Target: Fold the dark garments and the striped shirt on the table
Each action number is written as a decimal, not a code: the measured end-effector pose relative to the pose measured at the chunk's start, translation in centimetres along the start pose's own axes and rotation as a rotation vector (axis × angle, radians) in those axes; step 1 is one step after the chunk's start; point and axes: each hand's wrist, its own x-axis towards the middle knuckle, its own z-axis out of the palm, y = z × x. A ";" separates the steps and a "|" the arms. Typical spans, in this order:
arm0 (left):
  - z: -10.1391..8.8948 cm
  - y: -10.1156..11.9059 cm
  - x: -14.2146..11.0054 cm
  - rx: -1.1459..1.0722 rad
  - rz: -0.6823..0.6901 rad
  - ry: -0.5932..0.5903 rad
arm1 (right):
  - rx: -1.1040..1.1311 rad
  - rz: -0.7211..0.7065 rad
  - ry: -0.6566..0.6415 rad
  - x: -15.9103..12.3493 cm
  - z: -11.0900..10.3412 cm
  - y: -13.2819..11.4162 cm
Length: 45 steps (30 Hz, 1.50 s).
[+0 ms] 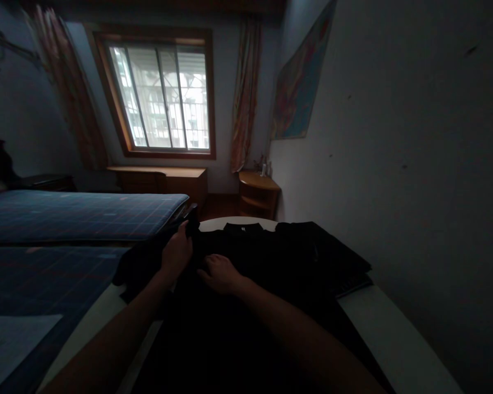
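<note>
Shirt: your dark black cloth shirt with a fold-over collar [271, 262] is spread across the lower middle of the frame, collar end pointing away from you, body running down to the bottom edge.
Table: it's on a pale, round-edged tabletop [398, 323], which shows at lower right, lower left and in a thin strip behind the collar.
Left hand: your left hand [177, 251] is left of centre, looks closed on a bunch of black cloth by the shirt's shoulder, with that bit sticking up past your thumb. Fingertips are hidden, fwiw.
Right hand: your right hand [218, 272] is just beside it near the middle, palm down on the shirt, fingers loosely spread with the thumb apart.
Collar tag: there's a tiny whitish label [243, 229] inside the collar, way too small to read.
Sleeve marks: the sleeve at right has faint pale marks [349, 286] near its hem. Can't tell if they're letters or trim.
Poster: the multicoloured, map-like wall poster [302, 82], upper right of centre, is too blurry for any lettering.
Bed: blue plaid mattress [78, 216] at left, plus a flat whitish sheet [20, 345] at lower left whose dark marks you can't make out.
Back of room: brown-framed window [162, 98] up top, pale wooden desk [184, 172] below it.
</note>
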 end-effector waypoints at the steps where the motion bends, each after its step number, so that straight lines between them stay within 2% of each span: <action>1: 0.1 0.3 -0.3 -0.018 -0.009 -0.002 | 0.031 0.013 0.022 0.6 -0.1 0.4; 4: 0.4 0.9 -1.3 -0.064 -0.017 0.003 | 0.125 0.075 0.077 2.6 -0.6 1.6; 8: 1.4 1.5 -2.8 -0.114 0.040 0.011 | 0.259 0.185 0.159 5.7 -0.9 3.7; 12: 2.8 1.8 -4.5 -0.157 0.206 -0.021 | 0.380 0.322 0.193 9.3 -1.4 5.9; 16: 3.9 1.5 -5.5 -0.118 0.355 -0.108 | 0.468 0.411 0.128 11.8 -2.0 7.2; 23: 4.3 1.2 -6.1 -0.040 0.466 -0.309 | 0.429 0.451 0.084 12.9 -2.0 7.2; 29: 4.5 1.0 -6.1 -0.029 0.528 -0.360 | 0.359 0.451 0.156 13.6 -1.3 7.2; 33: 4.7 0.9 -6.3 -0.098 0.580 -0.350 | 0.361 0.449 0.205 13.5 -0.9 7.5; 35: 4.6 1.0 -6.4 -0.142 0.549 -0.315 | 0.367 0.450 0.232 13.4 -0.8 7.6; 41: 4.6 0.5 -5.8 -0.158 0.268 -0.100 | 0.358 0.471 0.243 12.8 -1.3 7.7; 45: 4.9 0.0 -5.3 -0.172 0.207 -0.151 | 0.298 0.467 0.224 11.2 -2.2 7.6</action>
